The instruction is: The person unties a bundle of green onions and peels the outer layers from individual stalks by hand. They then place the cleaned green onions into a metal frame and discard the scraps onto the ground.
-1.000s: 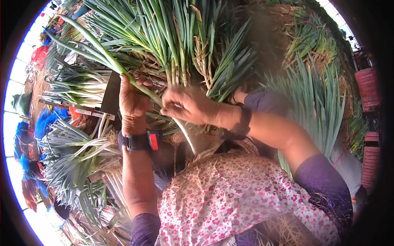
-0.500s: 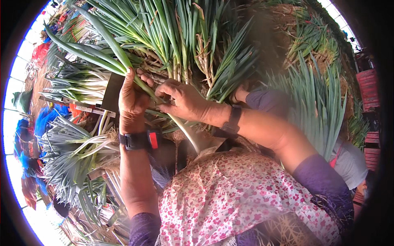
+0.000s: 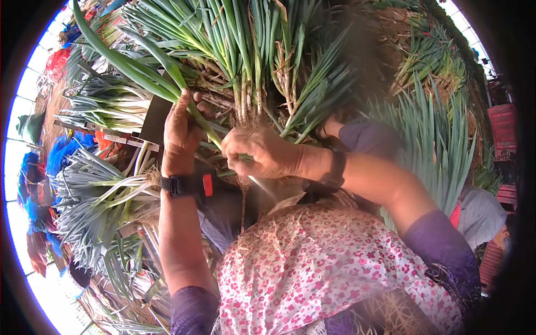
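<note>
A long green onion [image 3: 209,132] slants between my hands, its leaves pointing up and left and its pale lower stem running toward my apron. My left hand [image 3: 183,127] is closed round it where the leaves fork, thumb along the stem. Lower down, my right hand [image 3: 262,153] is curled into a fist on the stem; its fingers hide that stretch, and whether they also pinch a loose outer layer I cannot tell. Just beyond my hands lies a heap of untrimmed green onions [image 3: 245,67], with dry roots and brown leaves at their bases.
Cleaned onions with white stems [image 3: 114,109] lie on a metal rack at the left, beside a dark plate [image 3: 155,120]. More onions [image 3: 100,206] are piled nearer. At the right stand a tall bunch [image 3: 432,145], another person in a grey garment [image 3: 481,215] and red crates [image 3: 502,125].
My right hand has slid down the stem, away from my left hand, and its fingers have curled tighter. The onion's leaves have swung a little upward.
</note>
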`<state>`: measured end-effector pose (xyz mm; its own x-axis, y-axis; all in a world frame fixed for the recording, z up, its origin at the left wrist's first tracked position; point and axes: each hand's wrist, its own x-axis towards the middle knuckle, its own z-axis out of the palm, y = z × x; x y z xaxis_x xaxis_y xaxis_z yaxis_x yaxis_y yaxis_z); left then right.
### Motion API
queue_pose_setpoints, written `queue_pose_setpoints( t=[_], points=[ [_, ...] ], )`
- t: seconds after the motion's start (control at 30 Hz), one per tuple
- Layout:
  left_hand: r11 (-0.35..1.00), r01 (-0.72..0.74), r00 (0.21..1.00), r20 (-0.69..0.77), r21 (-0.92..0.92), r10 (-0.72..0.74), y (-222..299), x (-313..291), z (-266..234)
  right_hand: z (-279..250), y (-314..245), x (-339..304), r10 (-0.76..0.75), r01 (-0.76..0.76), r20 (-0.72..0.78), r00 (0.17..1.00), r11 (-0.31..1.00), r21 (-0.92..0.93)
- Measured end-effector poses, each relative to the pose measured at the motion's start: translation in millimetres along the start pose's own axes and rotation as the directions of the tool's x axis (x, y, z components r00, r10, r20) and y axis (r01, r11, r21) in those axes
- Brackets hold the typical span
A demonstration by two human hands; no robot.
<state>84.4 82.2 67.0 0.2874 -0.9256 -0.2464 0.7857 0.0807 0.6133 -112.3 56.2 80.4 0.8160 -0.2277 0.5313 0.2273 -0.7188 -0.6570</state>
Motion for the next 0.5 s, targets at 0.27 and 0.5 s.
queue_pose_setpoints(
  t=[0.27,0.5],
  points=[
    [0.981,0.175,0.982,0.089,-0.079,-0.168,8.4,-2.8,12.1,12.7,14.2,4.6,0.322,-0.348,-0.146,0.936,0.911,-0.221],
    [0.969,0.243,0.966,-0.085,-0.046,-0.246,28.6,-7.8,15.4,31.6,18.9,18.4,0.462,-0.478,-0.181,0.868,0.876,-0.055]
  ],
)
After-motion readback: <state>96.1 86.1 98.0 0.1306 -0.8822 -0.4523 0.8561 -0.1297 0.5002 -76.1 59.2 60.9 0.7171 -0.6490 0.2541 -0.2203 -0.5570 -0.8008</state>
